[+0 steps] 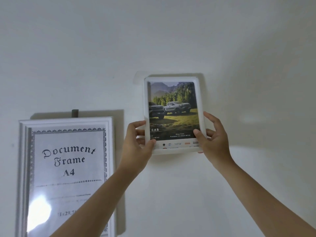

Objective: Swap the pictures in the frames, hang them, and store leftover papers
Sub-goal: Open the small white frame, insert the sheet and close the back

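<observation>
A small white picture frame (pixel 173 79) with a truck-and-forest picture is held flat against the white wall, upright. My left hand (pixel 136 142) grips its lower left edge, thumb on the front. My right hand (pixel 212 139) grips its lower right edge, thumb over the corner of the picture. To the left hangs a larger white frame (pixel 24 151) from a dark hook (pixel 74 113); it holds a sheet printed "Document Frame A4". My left forearm crosses in front of that frame's lower right part.
Bare white wall (pixel 239 57) surrounds both frames. A patch of clear tape or hanger shows at the small frame's upper left corner (pixel 137 77). Glare covers the large frame's lower left glass.
</observation>
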`<action>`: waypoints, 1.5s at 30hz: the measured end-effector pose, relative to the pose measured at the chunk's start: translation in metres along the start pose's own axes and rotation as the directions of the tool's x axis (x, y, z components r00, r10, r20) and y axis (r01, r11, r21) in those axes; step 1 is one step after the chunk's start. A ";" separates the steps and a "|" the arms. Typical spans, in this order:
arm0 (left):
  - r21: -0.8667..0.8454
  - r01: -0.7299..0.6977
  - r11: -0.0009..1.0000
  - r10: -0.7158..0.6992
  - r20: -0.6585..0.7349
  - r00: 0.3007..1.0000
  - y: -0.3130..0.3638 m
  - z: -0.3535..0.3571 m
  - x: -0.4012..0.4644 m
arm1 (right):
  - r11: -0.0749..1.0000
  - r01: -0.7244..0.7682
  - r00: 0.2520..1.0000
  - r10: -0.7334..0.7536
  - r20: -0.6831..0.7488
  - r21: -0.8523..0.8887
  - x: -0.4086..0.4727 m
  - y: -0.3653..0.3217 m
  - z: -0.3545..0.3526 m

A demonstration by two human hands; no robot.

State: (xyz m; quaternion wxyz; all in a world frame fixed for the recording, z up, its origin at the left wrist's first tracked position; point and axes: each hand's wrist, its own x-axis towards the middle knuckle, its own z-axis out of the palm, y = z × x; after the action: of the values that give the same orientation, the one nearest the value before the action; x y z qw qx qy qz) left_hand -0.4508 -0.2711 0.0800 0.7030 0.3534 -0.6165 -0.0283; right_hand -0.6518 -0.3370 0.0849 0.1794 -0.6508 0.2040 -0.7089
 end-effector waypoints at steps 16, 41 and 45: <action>0.013 0.001 1.000 -0.001 0.048 0.999 -0.018 0.002 -0.014 | 0.997 -0.053 0.998 0.054 0.022 -0.063 -0.018 0.020 -0.005; 0.075 0.002 0.997 -0.002 0.002 1.000 -0.020 0.001 -0.019 | 0.971 -0.211 0.977 0.212 0.003 0.111 -0.021 0.029 -0.020; 0.103 0.006 0.995 -0.004 -0.014 1.000 -0.018 0.003 -0.020 | 0.987 -0.155 0.985 0.157 -0.067 0.031 -0.023 0.030 -0.020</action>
State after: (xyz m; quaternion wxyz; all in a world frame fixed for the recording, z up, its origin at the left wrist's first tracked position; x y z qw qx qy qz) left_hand -0.4509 -0.2757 0.0534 0.6882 0.3909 -0.6112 0.0040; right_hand -0.6695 -0.3497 0.0487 0.2356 -0.6054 0.2515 -0.7174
